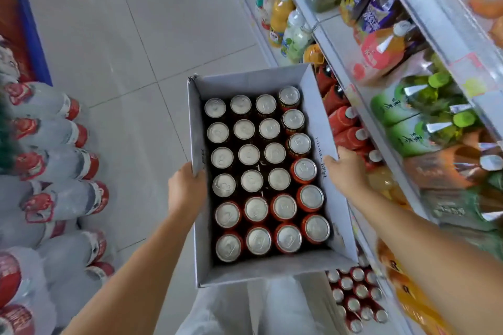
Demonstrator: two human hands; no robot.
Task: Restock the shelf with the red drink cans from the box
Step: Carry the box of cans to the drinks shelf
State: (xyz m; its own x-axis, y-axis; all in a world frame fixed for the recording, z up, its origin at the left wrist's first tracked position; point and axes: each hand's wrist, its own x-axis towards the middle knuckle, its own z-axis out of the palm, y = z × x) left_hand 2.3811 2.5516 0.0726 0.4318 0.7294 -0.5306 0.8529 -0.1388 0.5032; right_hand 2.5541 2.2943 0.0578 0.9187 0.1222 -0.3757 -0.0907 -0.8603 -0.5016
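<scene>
The box [245, 84] hangs between the two hands, its long axis running straight away from the person, and the cans [251, 155] stand upright inside it in packed rows, tops up, just inward of each palm.

The left hand [185, 187] grips the box's left wall about halfway along: the thumb hooks over the rim and the rest of the hand wraps the outside, so the fingers are hidden. The right hand [347, 171] clamps the folded-out right flap at about the same point, thumb on top of the flap and fingers curled over its outer edge. Neither hand touches a can; both are taken up with carrying.

The shelf [330, 46] lies just outward of the right hand, whose knuckles are close against the bottles there. A block of shelved cans [353, 294] sits lower, beneath the right forearm and back towards the person.

That is probably the gap to fill, so the right hand is the nearer one. It cannot reach in, though, until the box is set down or held by the left hand alone.
</scene>
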